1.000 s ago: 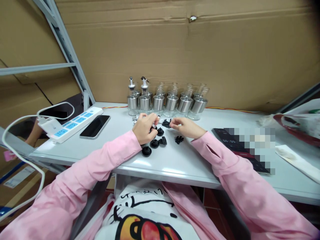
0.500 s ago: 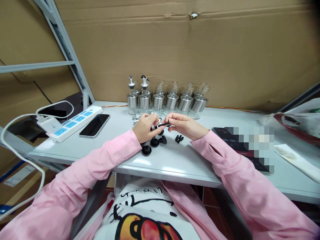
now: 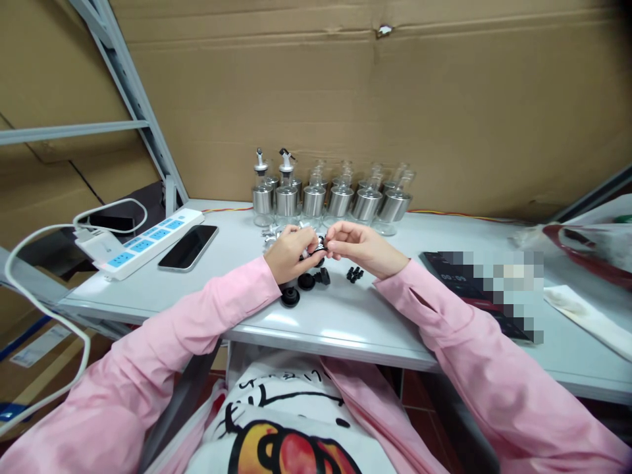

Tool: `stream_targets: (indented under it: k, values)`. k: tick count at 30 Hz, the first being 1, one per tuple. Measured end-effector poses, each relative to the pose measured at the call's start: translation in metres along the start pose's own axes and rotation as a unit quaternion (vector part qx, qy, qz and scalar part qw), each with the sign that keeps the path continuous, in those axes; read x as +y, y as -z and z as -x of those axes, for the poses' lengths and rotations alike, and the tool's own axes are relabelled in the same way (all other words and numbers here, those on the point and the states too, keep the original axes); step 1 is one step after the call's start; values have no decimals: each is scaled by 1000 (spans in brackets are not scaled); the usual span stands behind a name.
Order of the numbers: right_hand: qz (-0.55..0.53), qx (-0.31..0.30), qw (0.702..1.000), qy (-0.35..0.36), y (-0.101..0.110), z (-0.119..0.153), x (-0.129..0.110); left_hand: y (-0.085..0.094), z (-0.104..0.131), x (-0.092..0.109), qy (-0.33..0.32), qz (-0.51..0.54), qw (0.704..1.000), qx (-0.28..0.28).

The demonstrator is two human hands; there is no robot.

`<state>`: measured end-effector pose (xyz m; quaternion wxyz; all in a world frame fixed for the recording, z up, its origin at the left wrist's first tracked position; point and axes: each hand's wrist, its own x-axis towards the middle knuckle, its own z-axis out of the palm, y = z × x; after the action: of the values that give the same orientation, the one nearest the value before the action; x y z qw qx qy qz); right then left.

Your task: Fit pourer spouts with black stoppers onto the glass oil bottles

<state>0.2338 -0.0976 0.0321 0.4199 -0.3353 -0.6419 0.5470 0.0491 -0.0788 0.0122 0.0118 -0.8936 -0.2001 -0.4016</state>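
Centre of the pale grey flat surface: left hand, fingers curled, thumb and forefinger closed on a small black-and-white piece; partly covered, unable to tell its exact form. Right hand, thumb and fingertips pinched together at the same piece, just above the surface.

Nearer the front edge, just beside the left hand: black round stepped stoppers, black blocky part. Nearer the right hand: cluster of tiny black pieces.

Along the back edge: two rows of clear glass bottles with silver metal bands, two at the left end with white-and-black pour spouts.

Toward the left edge: white power strip with blue sockets, black-screened phone beside. Toward the right edge: dark flat device, partly pixelated; white flat strip.

Beyond the back edge: upright brown cardboard sheet. Left: grey metal shelf frame.
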Motion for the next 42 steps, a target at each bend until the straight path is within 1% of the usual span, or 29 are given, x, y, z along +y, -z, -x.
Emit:
stream_targets:
  k: [3, 7, 13, 21, 25, 27, 30, 32, 38, 42]
  values:
    - [-4, 7, 1000, 3, 0, -1, 0, -1, 0, 0, -3, -6, 1000, 9]
    - [-37, 26, 999, -14, -1, 0, -2, -1, 1, -1, -1, -1, 1000, 7]
    - [-53, 40, 997, -37, 0, 1, -3, -4, 1, -6, -40, 12, 999, 16]
    - [-63, 76, 993, -60, 0, 0, -3, -4, 1, -7, -24, 53, 998, -29]
    - [-62, 69, 993, -67, 1, 0, -3, -4, 3, -8, -4, 73, 996, -52]
    - [-63, 66, 993, -69, 1, 0, -3, -5, 3, -8, -3, 85, 995, -48]
    - [-65, 66, 993, -71, 0, 0, -2, -4, 3, -8, -17, 90, 995, -26]
    - [-65, 63, 993, -73, 0, 0, -2, -4, 3, -8, -25, 93, 995, -21]
    - [-61, 70, 994, -61, 0, 0, -1, -4, 2, -9, -21, 99, 994, -39]
    - [-63, 59, 994, -66, -2, 0, -2, -5, 4, -9, -29, 99, 994, -40]
